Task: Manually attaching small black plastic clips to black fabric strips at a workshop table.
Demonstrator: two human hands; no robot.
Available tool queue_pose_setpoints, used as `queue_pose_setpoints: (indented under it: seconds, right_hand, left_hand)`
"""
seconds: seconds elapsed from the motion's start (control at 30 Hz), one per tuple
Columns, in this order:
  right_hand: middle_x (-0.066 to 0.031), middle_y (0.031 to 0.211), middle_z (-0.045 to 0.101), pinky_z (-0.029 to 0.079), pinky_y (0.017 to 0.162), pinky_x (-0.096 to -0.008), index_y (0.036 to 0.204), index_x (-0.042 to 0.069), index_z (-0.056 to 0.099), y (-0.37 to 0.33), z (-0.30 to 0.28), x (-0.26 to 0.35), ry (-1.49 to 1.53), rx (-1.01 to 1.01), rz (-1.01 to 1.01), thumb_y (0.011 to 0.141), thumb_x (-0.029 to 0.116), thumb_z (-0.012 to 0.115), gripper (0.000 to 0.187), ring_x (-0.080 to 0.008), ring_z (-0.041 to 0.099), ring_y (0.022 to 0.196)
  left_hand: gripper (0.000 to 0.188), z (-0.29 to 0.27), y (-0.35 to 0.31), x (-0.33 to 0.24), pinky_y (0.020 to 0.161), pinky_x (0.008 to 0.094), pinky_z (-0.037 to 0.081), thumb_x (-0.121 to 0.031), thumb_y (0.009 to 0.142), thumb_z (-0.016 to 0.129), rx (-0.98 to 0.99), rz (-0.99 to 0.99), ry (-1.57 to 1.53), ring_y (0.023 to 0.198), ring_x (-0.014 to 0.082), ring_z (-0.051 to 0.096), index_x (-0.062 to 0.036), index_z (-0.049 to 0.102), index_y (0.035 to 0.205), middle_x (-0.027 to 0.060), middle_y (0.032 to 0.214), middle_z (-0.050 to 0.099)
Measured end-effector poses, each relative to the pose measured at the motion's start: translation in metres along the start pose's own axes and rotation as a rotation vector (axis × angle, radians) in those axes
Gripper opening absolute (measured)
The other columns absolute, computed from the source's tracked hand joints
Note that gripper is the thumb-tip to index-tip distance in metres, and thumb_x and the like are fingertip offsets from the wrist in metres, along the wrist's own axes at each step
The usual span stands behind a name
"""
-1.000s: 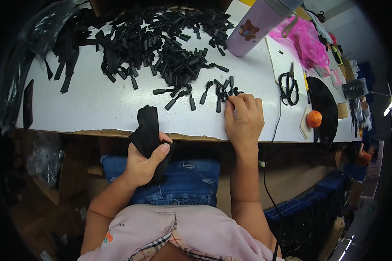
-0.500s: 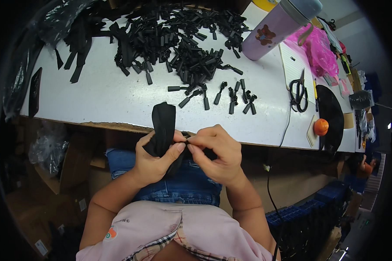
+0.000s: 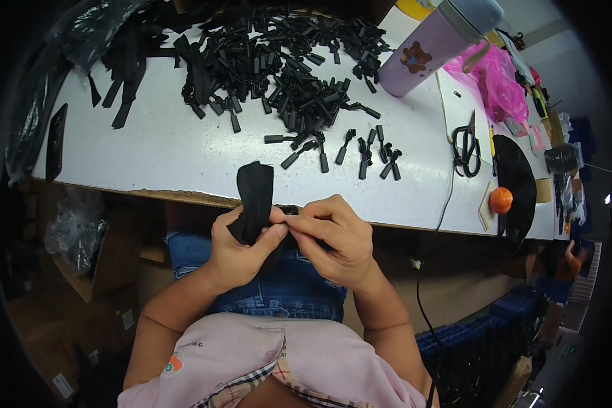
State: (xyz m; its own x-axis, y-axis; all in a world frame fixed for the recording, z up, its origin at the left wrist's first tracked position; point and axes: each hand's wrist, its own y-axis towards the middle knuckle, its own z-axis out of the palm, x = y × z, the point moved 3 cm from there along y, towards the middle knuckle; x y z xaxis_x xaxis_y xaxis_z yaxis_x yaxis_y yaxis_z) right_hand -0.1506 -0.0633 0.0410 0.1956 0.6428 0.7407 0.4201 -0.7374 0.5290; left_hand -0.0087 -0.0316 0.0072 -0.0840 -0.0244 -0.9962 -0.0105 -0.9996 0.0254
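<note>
My left hand (image 3: pixel 241 248) is closed round a black zipper tape (image 3: pixel 256 194), whose wide end stands up above the fingers. More of the dark tape hangs below, over my lap. My right hand (image 3: pixel 338 241) pinches with thumb and forefinger close against the left fingertips. A small black piece shows just above that meeting point; what the right fingers hold is hidden. Beyond the hands, several black zipper sliders with long pulls (image 3: pixel 367 153) lie apart on the white table (image 3: pixel 183 153). Farther back is a large heap of the same sliders (image 3: pixel 306 95).
A lilac bottle (image 3: pixel 425 51) stands at the back right. Black scissors (image 3: pixel 466 146) lie near a lined notebook (image 3: pixel 449 102), with an orange fruit (image 3: pixel 501 200) closer to me. Black strips (image 3: pixel 124 88) and a phone (image 3: pixel 56 143) lie at left. A pink bag (image 3: pixel 500 85) is far right.
My right hand has shifted slightly left, its fingertips closer to the left ones. The upright tape end has barely moved.
</note>
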Motion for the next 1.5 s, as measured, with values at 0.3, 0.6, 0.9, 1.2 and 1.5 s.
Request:
queue_pose_setpoints:
  seconds: [0.3, 0.6, 0.9, 1.2, 1.5]
  right_hand:
    - [-0.0093, 0.077, 0.055, 0.042, 0.054, -0.0254, 0.090, 0.000, 0.059, -0.004, 0.015, -0.002, 0.007, -0.145, 0.021, 0.062, -0.009, 0.059, 0.029, -0.0198, 0.051, 0.064]
    - [-0.0103, 0.076, 0.055, 0.043, 0.054, -0.0230, 0.083, -0.001, 0.059, 0.000, 0.011, -0.006, 0.049, -0.062, 0.025, 0.064, -0.010, 0.056, 0.022, -0.0165, 0.054, 0.064]
    - [-0.0091, 0.080, 0.053, 0.042, 0.054, -0.0283, 0.086, 0.000, 0.058, 0.001, 0.013, 0.006, -0.013, -0.124, 0.034, 0.060, -0.008, 0.060, 0.027, -0.0217, 0.051, 0.064]
    - [-0.0068, 0.087, 0.052, 0.038, 0.067, -0.0286, 0.085, 0.005, 0.055, -0.039, -0.005, 0.111, -0.010, -1.289, -1.282, 0.080, 0.015, 0.050, 0.012, -0.0193, 0.046, 0.080]
    - [-0.0083, 0.094, 0.053, 0.038, 0.072, -0.0308, 0.097, 0.004, 0.053, -0.051, 0.005, 0.115, -0.230, -1.138, -1.443, 0.081, 0.015, 0.052, 0.019, -0.0202, 0.045, 0.087]
  left_hand:
    - [0.018, 0.001, 0.007, 0.001, 0.056, 0.0168, 0.041, 0.000, 0.075, 0.059, -0.088, 0.013, -0.254, 0.060, 0.0031, 0.049, 0.0009, 0.053, 0.092, -0.0018, 0.066, 0.054]
    - [0.014, -0.005, 0.002, -0.001, 0.049, 0.0145, 0.033, 0.001, 0.074, 0.059, -0.024, -0.006, 0.074, 0.052, -0.0005, 0.037, -0.0013, 0.053, 0.086, -0.0067, 0.058, 0.043]
    - [0.030, -0.003, 0.006, -0.006, 0.059, 0.0169, 0.041, 0.000, 0.073, 0.059, -0.066, -0.036, -0.246, 0.063, 0.0033, 0.050, 0.0010, 0.051, 0.102, 0.0027, 0.078, 0.056]
    - [0.021, -0.006, 0.011, -0.001, 0.065, 0.0199, 0.041, -0.006, 0.075, 0.060, 0.043, -0.191, -0.439, 0.071, 0.0068, 0.050, 0.0001, 0.057, 0.094, 0.0022, 0.079, 0.056]
    - [0.018, -0.010, 0.009, -0.002, 0.065, 0.0202, 0.040, -0.007, 0.075, 0.059, -0.005, -0.124, -0.364, 0.071, 0.0069, 0.050, -0.0004, 0.058, 0.092, 0.0017, 0.078, 0.056]
